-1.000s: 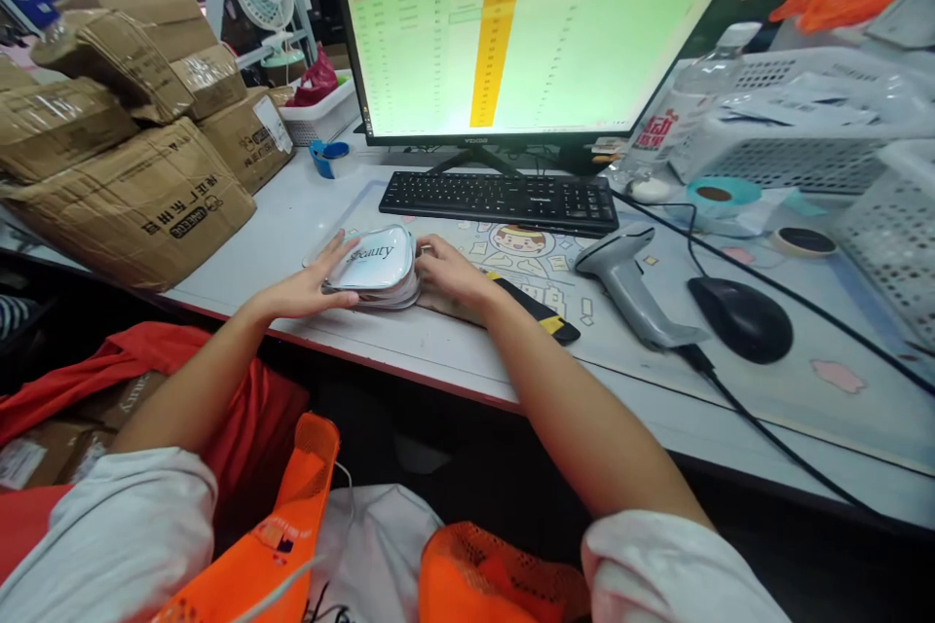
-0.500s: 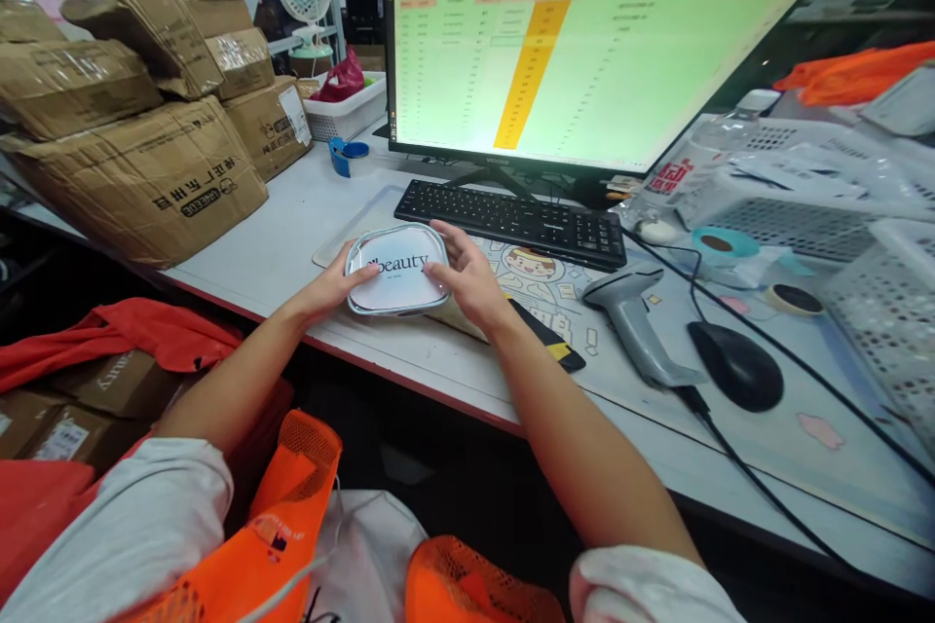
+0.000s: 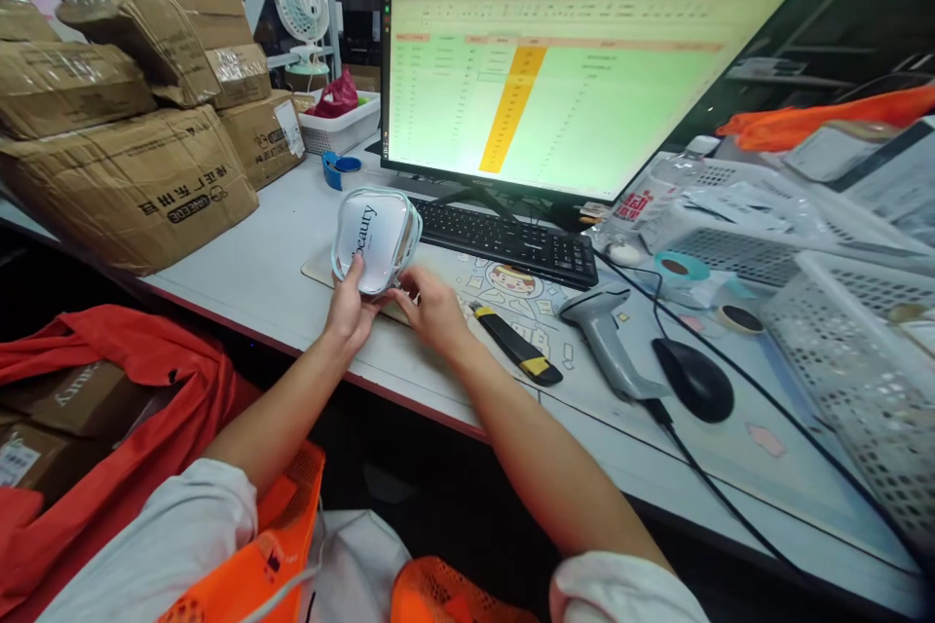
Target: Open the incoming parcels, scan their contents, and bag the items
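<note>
Hands (image 3: 438, 316): two, eight o'clock from mid-view. Clear pouch (image 3: 376, 236): one, ten o'clock. Utility knife (image 3: 517, 345): one, between four and five. Barcode scanner (image 3: 617, 343) and mouse (image 3: 693, 380): one each, four o'clock. Tape rolls (image 3: 693, 267): two, three o'clock. Keyboard (image 3: 511, 241): one, two o'clock. Monitor (image 3: 584, 97): one, one o'clock.

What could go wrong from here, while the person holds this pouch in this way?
The pouch is tilted up, with the left hand gripping its lower part, so it might slip.

The utility knife lies near the right hand; reaching across could brush it. Whether its blade is out, I cannot tell.
</note>
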A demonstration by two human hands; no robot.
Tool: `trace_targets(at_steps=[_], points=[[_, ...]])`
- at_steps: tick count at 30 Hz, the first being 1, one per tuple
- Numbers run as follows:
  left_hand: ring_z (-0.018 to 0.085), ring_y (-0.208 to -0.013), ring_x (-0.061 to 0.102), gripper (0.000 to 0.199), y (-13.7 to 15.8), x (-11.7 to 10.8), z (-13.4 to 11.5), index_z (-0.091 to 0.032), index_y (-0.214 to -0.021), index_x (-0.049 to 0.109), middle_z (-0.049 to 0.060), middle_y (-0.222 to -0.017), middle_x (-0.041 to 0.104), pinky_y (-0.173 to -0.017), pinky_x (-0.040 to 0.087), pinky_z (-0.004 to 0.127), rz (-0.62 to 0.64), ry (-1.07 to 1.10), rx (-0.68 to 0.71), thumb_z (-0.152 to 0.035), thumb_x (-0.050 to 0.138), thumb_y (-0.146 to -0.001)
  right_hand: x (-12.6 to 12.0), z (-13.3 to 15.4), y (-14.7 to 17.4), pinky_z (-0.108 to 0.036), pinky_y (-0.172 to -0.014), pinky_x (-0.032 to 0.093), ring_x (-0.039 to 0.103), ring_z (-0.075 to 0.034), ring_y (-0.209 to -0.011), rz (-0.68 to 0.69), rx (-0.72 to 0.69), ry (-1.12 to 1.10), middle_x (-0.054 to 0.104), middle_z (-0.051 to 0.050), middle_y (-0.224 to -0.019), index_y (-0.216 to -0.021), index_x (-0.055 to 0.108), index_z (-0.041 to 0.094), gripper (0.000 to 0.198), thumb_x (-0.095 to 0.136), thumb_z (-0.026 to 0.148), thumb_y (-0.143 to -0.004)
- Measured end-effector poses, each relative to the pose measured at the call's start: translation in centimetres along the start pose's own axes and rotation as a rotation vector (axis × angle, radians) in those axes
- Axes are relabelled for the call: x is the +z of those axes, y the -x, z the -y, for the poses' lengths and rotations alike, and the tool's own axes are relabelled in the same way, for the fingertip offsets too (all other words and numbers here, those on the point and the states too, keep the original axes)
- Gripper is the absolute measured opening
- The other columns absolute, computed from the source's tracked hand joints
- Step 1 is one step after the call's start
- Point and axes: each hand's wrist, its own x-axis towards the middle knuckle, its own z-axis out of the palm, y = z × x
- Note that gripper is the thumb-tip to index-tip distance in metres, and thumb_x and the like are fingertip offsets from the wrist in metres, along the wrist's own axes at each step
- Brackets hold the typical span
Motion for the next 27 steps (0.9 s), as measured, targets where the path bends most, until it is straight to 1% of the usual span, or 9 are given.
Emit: trace_targets(at_steps=[3, 6, 8, 12, 16, 18, 21, 24, 27], points=[[0.019, -0.080, 0.073, 0.044, 0.3, 0.3, 0.3, -0.023, -0.140, 0.056, 0.007, -0.104, 0.077, -0.076, 0.061, 0.033, 0.011, -0.008, 0.042, -0.032, 0.065, -0.097, -0.3, -0.1, -0.2, -0.033, -0.077, 0.048, 0.061, -0.021, -0.082, 0.008, -0.009, -0.031, 0.067, -0.008, -0.092, -0.099, 0.060, 0.020, 0.009, 0.057, 0.028, -0.097], [0.020, -0.083, 0.074, 0.038, 0.3, 0.3, 0.2, -0.018, -0.135, 0.061, 0.009, -0.103, 0.077, -0.079, 0.062, 0.035, 0.010, 0.003, -0.005, -0.034, 0.060, -0.100, -0.9, -0.2, -0.4, -0.034, -0.080, 0.049, 0.061, -0.022, -0.086, 0.017, -0.038, -0.071, 0.067, -0.008, -0.094, -0.099, 0.060, 0.020, 0.008, 0.056, 0.026, -0.095], [0.022, -0.086, 0.074, 0.038, 0.3, 0.1, 0.2, -0.017, -0.134, 0.063, 0.010, -0.107, 0.077, -0.080, 0.063, 0.036, 0.014, 0.004, -0.024, -0.035, 0.057, -0.101, -1.2, -0.3, -0.4, -0.034, -0.080, 0.049, 0.061, -0.021, -0.086, 0.039, -0.047, -0.103, 0.067, -0.008, -0.094, -0.100, 0.061, 0.019, 0.009, 0.056, 0.025, -0.094], [0.024, -0.098, 0.074, 0.042, 0.3, -0.3, 0.4, -0.020, -0.137, 0.062, 0.010, -0.116, 0.076, -0.083, 0.063, 0.037, 0.033, 0.001, -0.015, -0.039, 0.059, -0.100, -1.2, -0.4, -0.4, -0.031, -0.076, 0.050, 0.059, -0.019, -0.082, 0.086, -0.052, -0.133, 0.065, -0.006, -0.094, -0.107, 0.060, 0.019, 0.016, 0.053, 0.020, -0.092], [0.024, -0.103, 0.072, 0.038, 0.6, -0.1, 0.6, -0.019, -0.134, 0.065, 0.010, -0.115, 0.076, -0.087, 0.062, 0.036, 0.039, 0.014, -0.019, -0.038, 0.056, -0.102, -1.0, -0.3, -0.3, -0.033, -0.078, 0.048, 0.059, -0.020, -0.084, 0.057, -0.060, -0.039, 0.064, -0.007, -0.096, -0.106, 0.058, 0.019, 0.015, 0.056, 0.022, -0.091], [0.023, -0.104, 0.072, 0.036, 0.8, 0.2, 0.6, -0.017, -0.131, 0.067, 0.010, -0.114, 0.076, -0.088, 0.061, 0.036, 0.030, 0.025, -0.023, -0.037, 0.053, -0.104, -1.0, -0.2, -0.3, -0.033, -0.078, 0.047, 0.059, -0.022, -0.086, 0.043, -0.069, 0.013, 0.064, -0.008, -0.098, -0.105, 0.058, 0.019, 0.012, 0.056, 0.023, -0.094], [0.023, -0.106, 0.072, 0.036, 1.1, 0.4, 0.7, -0.017, -0.130, 0.067, 0.011, -0.116, 0.076, -0.093, 0.060, 0.039, 0.020, 0.036, -0.040, -0.038, 0.051, -0.105, -1.5, 0.0, -0.4, -0.034, -0.080, 0.047, 0.059, -0.023, -0.090, 0.047, -0.085, 0.064, 0.064, -0.009, -0.099, -0.103, 0.058, 0.020, 0.009, 0.050, 0.020, -0.098], [0.025, -0.106, 0.072, 0.038, 1.2, 0.2, 0.8, -0.018, -0.133, 0.065, 0.011, -0.119, 0.075, -0.096, 0.060, 0.045, 0.023, 0.020, -0.063, -0.039, 0.056, -0.102, -2.0, 0.2, -0.5, -0.034, -0.082, 0.048, 0.058, -0.024, -0.093, 0.047, -0.083, 0.117, 0.062, -0.009, -0.100, -0.098, 0.058, 0.021, 0.012, 0.047, 0.017, -0.100], [0.025, -0.106, 0.072, 0.042, 1.2, -0.2, 0.8, -0.018, -0.135, 0.063, 0.012, -0.120, 0.074, -0.097, 0.060, 0.047, 0.052, 0.003, -0.062, -0.040, 0.061, -0.100, -2.2, 0.4, -0.6, -0.036, -0.083, 0.048, 0.057, -0.026, -0.097, 0.023, -0.098, 0.170, 0.062, -0.011, -0.102, -0.096, 0.058, 0.021, 0.014, 0.045, 0.018, -0.101]])
